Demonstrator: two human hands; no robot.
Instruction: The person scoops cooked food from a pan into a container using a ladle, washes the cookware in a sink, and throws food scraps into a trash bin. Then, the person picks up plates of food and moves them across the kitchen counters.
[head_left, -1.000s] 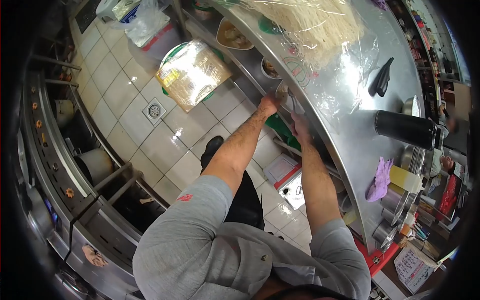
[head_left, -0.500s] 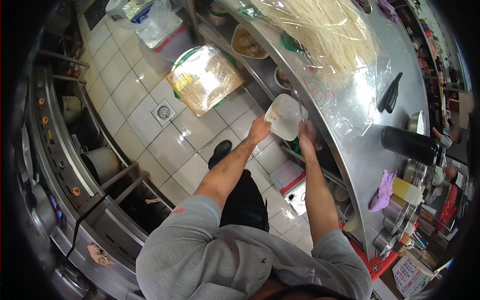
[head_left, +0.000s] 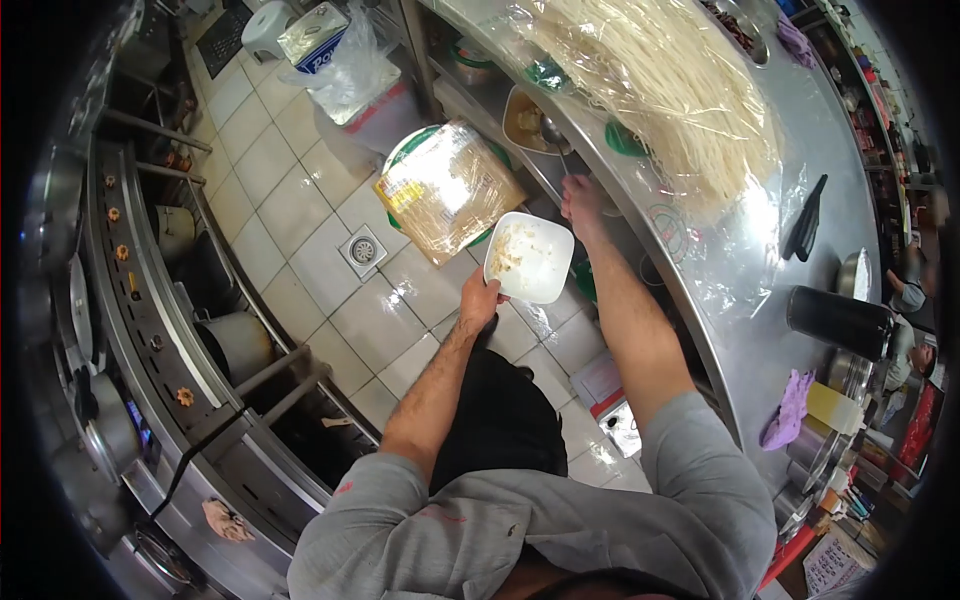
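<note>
Purple cloth (head_left: 790, 412) on steel counter (head_left: 738, 345); drain (head_left: 363, 251) in floor (head_left: 316, 252)

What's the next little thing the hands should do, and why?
I think the left hand should bring the white bowl closer to the tub. The right hand holds the spoon with its head at the tub, but the bowl is off to the side, over the tiled floor, so a scoop might drip on the way.
</note>
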